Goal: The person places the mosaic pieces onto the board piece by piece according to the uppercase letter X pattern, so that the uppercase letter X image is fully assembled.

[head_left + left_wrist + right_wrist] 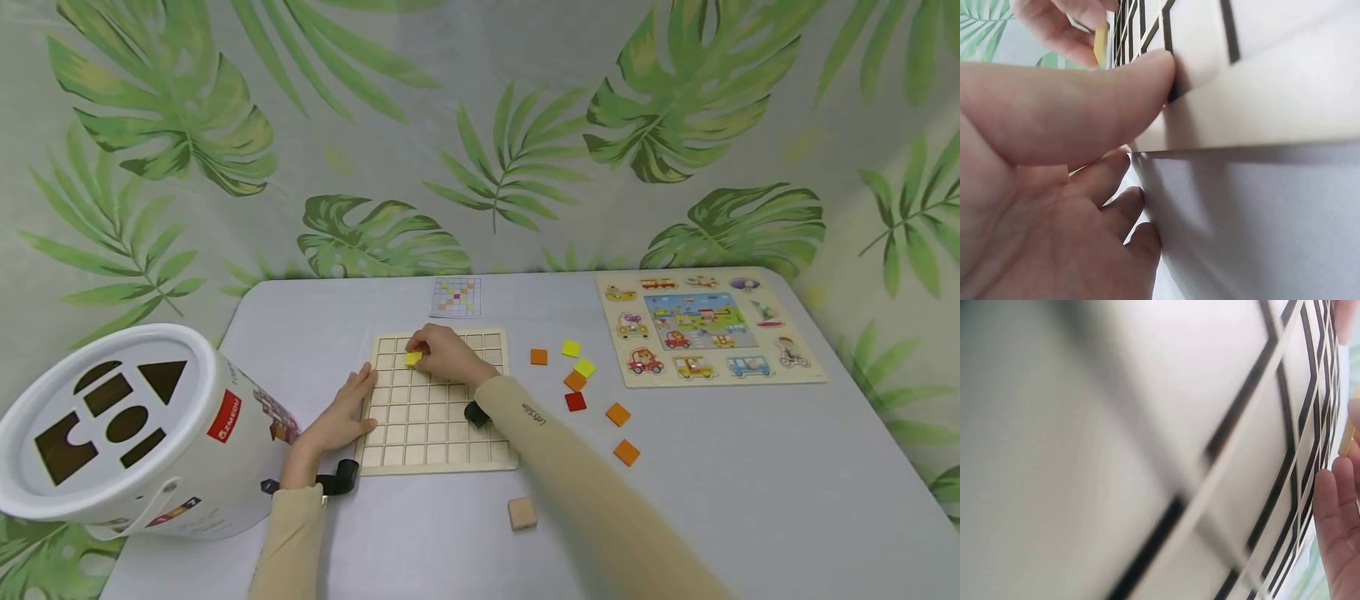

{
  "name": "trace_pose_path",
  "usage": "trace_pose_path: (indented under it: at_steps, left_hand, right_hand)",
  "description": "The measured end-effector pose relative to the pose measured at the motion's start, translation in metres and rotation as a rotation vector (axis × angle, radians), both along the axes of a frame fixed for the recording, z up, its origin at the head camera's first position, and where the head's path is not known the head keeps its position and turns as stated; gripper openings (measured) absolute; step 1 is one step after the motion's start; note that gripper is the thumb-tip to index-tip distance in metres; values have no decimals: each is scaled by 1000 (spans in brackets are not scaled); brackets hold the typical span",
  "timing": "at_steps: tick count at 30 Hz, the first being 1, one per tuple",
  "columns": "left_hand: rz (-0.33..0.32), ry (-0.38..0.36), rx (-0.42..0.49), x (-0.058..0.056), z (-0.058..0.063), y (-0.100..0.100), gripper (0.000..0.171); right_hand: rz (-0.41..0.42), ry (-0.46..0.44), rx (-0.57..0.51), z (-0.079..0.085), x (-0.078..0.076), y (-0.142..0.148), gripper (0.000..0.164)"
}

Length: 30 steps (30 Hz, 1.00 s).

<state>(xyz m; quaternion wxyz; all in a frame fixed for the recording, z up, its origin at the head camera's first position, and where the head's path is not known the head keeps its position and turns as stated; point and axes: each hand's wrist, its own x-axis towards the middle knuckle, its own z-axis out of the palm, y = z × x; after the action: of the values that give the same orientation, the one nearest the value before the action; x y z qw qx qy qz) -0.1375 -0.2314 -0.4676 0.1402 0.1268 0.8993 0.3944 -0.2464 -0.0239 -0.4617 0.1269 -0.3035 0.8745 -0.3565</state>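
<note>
A wooden grid board (438,469) with many square cells lies on the table. My left hand (341,417) rests along its left edge, fingers extended. In the left wrist view the thumb (1085,109) lies against the board's raised border, with the other fingers beside the frame. My right hand (450,354) reaches across the board and pinches a small yellow square tile (413,359) over the upper-left cells. The same tile shows edge-on at the fingertips in the right wrist view, close over the grid.
Loose orange (538,357), yellow (571,348) and red (575,402) tiles lie right of the board. A pattern card (457,297) is behind it, a wooden block (522,513) in front. A vehicle puzzle (810,375) sits back right; a white bucket (240,467) stands left.
</note>
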Motion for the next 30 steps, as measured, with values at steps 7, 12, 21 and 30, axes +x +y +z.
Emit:
trace_pose_path:
  at_steps: [7,12,21,30]
  left_hand:
    - [-4,-5,-5,0,1,-2,76]
    - [-1,-7,7,1,2,-2,76]
    - [5,-1,17,0,1,-2,76]
    - [-4,19,25,0,-3,-2,76]
  right_hand:
    - [1,38,69,1,1,-21,23]
    - [-9,61,108,0,0,-28,21]
    - [-33,-16,23,1,1,-18,23]
    - [-107,-131,-188,13,1,57,21]
